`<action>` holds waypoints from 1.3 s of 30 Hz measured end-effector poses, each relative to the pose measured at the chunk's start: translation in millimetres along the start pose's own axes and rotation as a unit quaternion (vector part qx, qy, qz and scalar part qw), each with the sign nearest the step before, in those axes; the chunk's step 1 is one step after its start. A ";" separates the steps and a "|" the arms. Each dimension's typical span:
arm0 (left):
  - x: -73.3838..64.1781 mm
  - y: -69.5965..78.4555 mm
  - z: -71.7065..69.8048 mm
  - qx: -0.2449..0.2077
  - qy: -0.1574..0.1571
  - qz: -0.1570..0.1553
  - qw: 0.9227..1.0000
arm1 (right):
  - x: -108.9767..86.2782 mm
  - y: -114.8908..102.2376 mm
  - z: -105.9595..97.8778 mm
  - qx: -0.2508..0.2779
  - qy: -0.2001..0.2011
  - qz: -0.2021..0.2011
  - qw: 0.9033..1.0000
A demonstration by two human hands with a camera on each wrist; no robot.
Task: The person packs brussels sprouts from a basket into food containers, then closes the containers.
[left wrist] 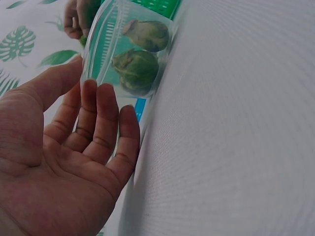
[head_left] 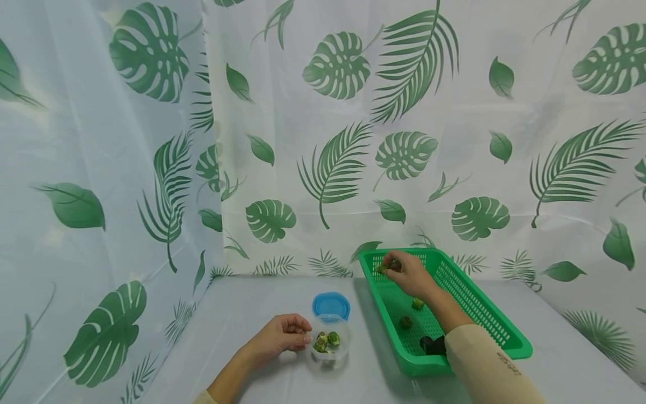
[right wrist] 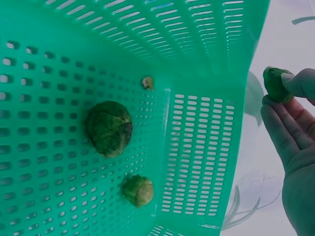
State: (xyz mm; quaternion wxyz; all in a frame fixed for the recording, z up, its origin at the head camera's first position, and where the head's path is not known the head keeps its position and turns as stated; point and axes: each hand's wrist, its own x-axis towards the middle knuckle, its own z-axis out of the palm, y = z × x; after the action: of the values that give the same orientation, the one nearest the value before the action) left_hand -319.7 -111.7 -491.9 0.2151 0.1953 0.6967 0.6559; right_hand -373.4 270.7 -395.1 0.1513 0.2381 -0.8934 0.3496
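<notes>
My right hand (head_left: 411,276) pinches a small green Brussels sprout (right wrist: 277,84) between thumb and fingertips, over the far end of a green plastic basket (head_left: 414,367). Inside the basket lie a larger dark green sprout (right wrist: 109,129) and a paler one (right wrist: 138,191). On the left, a clear round container (head_left: 343,356) holds several sprouts (left wrist: 139,71). My left hand (head_left: 280,338) is beside it, fingers loosely bent, fingertips right at its rim. The palm of that hand (left wrist: 74,162) shows nothing held in it.
A blue lid (head_left: 330,306) lies just behind the clear container. Inside the basket there is a small pale scrap (right wrist: 147,82), and a black object (head_left: 432,345) shows below the right forearm. Leaf-printed sheets (head_left: 343,168) hang behind and left of the white table (head_left: 242,297).
</notes>
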 end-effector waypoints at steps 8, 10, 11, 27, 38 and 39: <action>-0.1 0.5 -0.1 0.003 0.004 -0.003 1.000 | 4.9 -7.8 0.5 -0.002 0.027 -0.018 0.999; -0.2 0.9 0.1 0.006 0.004 -0.002 1.000 | 6.0 -10.3 1.0 -0.006 0.034 -0.022 0.999; -0.2 1.1 0.1 0.007 0.004 -0.001 1.000 | 6.4 -11.7 1.1 -0.007 0.036 -0.024 0.999; 1.3 -1.1 -1.6 0.007 0.002 0.002 1.000 | 14.9 -33.4 -4.0 0.036 0.070 -0.058 0.995; 0.2 0.7 -0.3 0.006 0.004 0.000 1.000 | 20.4 -58.6 -2.7 0.038 0.090 -0.111 0.989; 0.0 1.0 -0.1 0.006 0.004 0.001 1.000 | 20.4 -61.2 -2.6 0.040 0.091 -0.117 0.988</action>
State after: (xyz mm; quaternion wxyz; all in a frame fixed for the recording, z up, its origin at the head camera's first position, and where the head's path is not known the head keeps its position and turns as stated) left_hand -319.8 -111.7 -490.9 0.2106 0.1944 0.7012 0.6528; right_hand -357.8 226.7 -350.5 0.2618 0.3139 -0.8276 0.3847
